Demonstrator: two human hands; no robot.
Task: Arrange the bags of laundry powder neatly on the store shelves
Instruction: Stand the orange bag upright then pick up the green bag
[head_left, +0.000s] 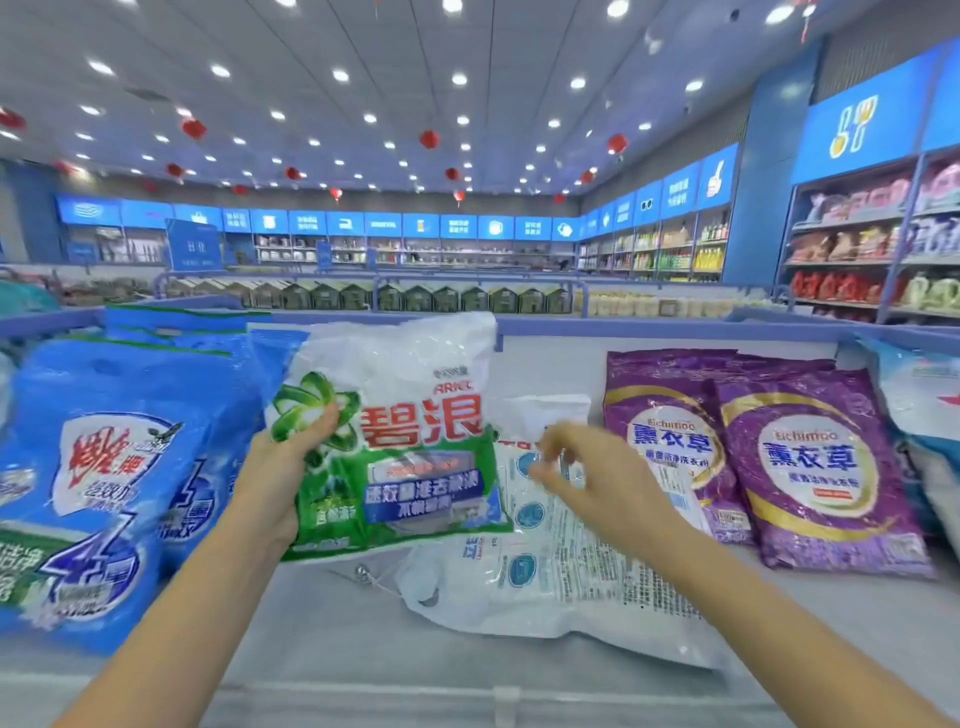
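My left hand (283, 470) grips the left edge of a white and green laundry powder bag (405, 431) and holds it upright above the grey shelf top (332, 639). My right hand (587, 478) hovers just to the right of that bag, fingers loosely curled, holding nothing. Under it a white bag (550, 582) lies flat, back side up. Blue bags (109, 478) stand in a row on the left. Two purple bags (810, 467) lean side by side on the right.
A blue rail (649, 327) runs along the back of the shelf top. More white and blue bags (924, 395) sit at the far right edge. Behind are aisles of stocked shelves (857, 249) and low displays.
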